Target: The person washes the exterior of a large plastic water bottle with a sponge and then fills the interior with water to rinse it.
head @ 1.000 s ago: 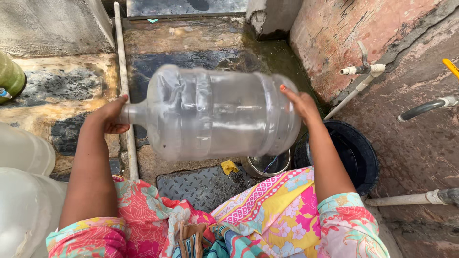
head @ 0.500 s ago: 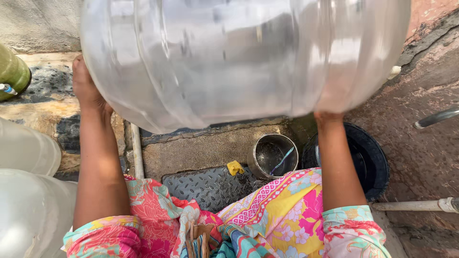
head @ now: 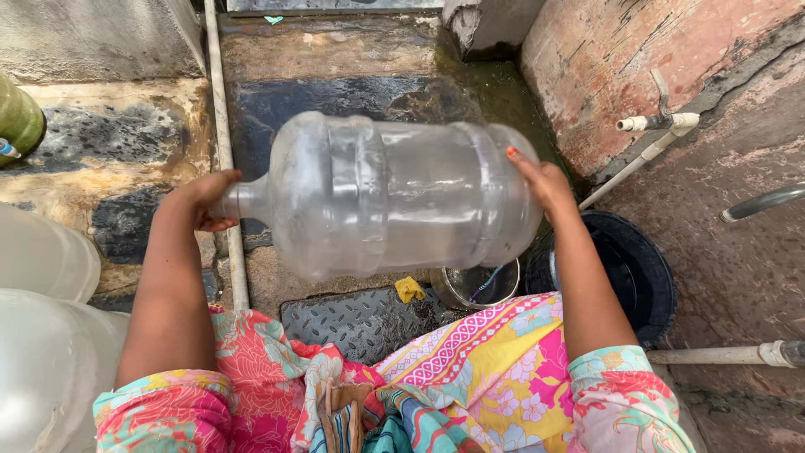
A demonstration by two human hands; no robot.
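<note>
A big clear plastic water jug [head: 394, 197] lies sideways in the air in front of me, its neck pointing left. My left hand [head: 204, 200] is closed around the neck and covers the mouth. My right hand [head: 541, 180] presses flat against the jug's base on the right. A little water shows inside the jug. Below it a small steel pot [head: 478, 288] and a yellow scrap [head: 409, 289] lie on the wet stone floor [head: 335, 67].
A black bucket [head: 646, 277] stands at the right by a brick wall with a white tap [head: 658, 124]. White pipes run along the floor [head: 220, 117] and at lower right [head: 729, 355]. Pale containers [head: 42, 335] crowd the left edge; a green bottle [head: 17, 122] sits further up.
The jug was swung up close to the camera half a second ago and has come back down to a level, sideways hold. Both hands kept their grip.
</note>
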